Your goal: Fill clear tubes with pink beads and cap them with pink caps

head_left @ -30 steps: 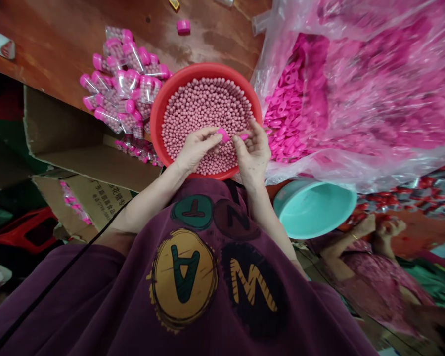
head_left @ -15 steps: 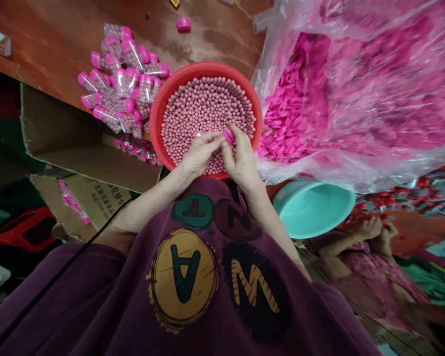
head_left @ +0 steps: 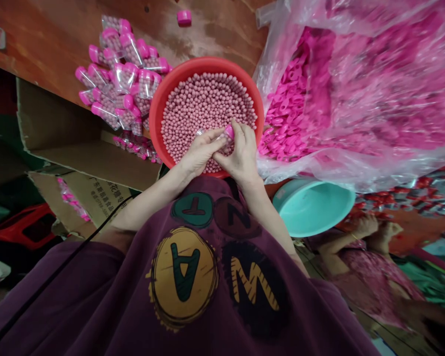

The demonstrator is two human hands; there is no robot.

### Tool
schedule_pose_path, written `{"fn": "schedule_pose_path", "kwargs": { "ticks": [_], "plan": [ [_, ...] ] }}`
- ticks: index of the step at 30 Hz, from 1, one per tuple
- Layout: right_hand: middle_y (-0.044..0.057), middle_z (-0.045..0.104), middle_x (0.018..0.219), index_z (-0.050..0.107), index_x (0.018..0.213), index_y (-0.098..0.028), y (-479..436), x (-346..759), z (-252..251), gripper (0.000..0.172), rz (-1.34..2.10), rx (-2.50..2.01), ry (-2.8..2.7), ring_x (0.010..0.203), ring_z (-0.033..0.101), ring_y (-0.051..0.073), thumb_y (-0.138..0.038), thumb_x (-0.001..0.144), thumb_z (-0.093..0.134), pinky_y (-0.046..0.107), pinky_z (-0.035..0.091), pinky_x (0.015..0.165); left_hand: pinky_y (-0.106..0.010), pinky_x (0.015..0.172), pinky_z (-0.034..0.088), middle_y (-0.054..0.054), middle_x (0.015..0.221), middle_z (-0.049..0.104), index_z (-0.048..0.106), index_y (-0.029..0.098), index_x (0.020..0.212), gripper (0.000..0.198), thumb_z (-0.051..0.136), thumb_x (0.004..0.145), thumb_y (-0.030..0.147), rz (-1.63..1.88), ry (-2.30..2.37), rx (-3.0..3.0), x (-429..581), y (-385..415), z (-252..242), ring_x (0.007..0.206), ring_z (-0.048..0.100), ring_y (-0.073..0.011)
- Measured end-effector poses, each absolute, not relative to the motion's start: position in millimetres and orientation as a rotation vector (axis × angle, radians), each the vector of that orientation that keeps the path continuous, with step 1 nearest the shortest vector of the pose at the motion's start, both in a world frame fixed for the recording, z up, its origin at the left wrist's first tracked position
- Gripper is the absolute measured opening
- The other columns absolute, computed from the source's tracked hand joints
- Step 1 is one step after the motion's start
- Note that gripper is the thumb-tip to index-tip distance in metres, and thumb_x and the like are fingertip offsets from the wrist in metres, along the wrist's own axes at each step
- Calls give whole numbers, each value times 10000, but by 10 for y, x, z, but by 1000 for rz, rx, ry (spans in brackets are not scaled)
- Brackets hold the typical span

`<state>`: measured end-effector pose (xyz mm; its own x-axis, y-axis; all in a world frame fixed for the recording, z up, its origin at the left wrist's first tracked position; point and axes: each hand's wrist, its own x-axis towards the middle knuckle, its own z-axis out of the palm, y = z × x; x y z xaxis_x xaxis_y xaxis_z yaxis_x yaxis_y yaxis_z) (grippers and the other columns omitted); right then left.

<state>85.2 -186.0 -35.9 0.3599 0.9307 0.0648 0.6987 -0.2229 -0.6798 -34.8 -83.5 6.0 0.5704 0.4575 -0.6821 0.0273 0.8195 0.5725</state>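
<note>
Over a red basin (head_left: 156,113) of small pink balls, my two hands meet near the front rim. My left hand (head_left: 200,151) is closed, its fingertips on a small clear bottle (head_left: 225,142) largely hidden by fingers. A bright pink cap (head_left: 229,131) tops it, tilted, against the fingers of my right hand (head_left: 244,152), which is closed around the cap end. Another clear end (head_left: 199,132) shows behind my left fingers; I cannot make out what it belongs to. Left of the basin lies a pile of filled, pink-capped bottles (head_left: 124,79).
An open plastic bag of pink plastic pieces (head_left: 287,111) lies right of the basin. A turquoise basin (head_left: 315,207) stands below it. An open carton (head_left: 66,143) is at the left. A loose pink cap (head_left: 184,18) lies farther back. Another person's hands (head_left: 378,230) work at right.
My right fingers have shifted around the pink cap, and the thumb has moved down and left. The cap is tilted differently. My left hand has barely moved.
</note>
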Motion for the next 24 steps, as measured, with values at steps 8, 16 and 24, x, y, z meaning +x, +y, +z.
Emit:
{"fn": "schedule_pose_path", "kwargs": {
  "ticks": [8,16,24],
  "plan": [
    [170,691,1539,497,1646,-241,-1828,822,-327,892,567,-2039,-1416,1438,632,387,-598,930,892,689,548,1291,-245,771,601,-21,886,811,815,198,1048,66,820,1010,252,239,1042,550,-317,-849,13,814,726,-139],
    [124,673,1606,575,1609,-323,-1884,862,-323,891,662,-2012,-1213,1573,574,420,-811,910,836,735,436,1387,-328,827,638,-60,940,809,818,202,1134,242,804,1048,427,228,968,545,-328,-827,-113,845,768,-176],
    [153,682,1601,611,1514,-305,-1879,986,-353,866,705,-1856,-1270,1568,591,416,-730,827,922,716,449,1390,-355,879,679,-74,924,804,801,169,1129,164,753,1076,316,226,965,415,-363,-885,-47,988,800,-222]
  ]
}}
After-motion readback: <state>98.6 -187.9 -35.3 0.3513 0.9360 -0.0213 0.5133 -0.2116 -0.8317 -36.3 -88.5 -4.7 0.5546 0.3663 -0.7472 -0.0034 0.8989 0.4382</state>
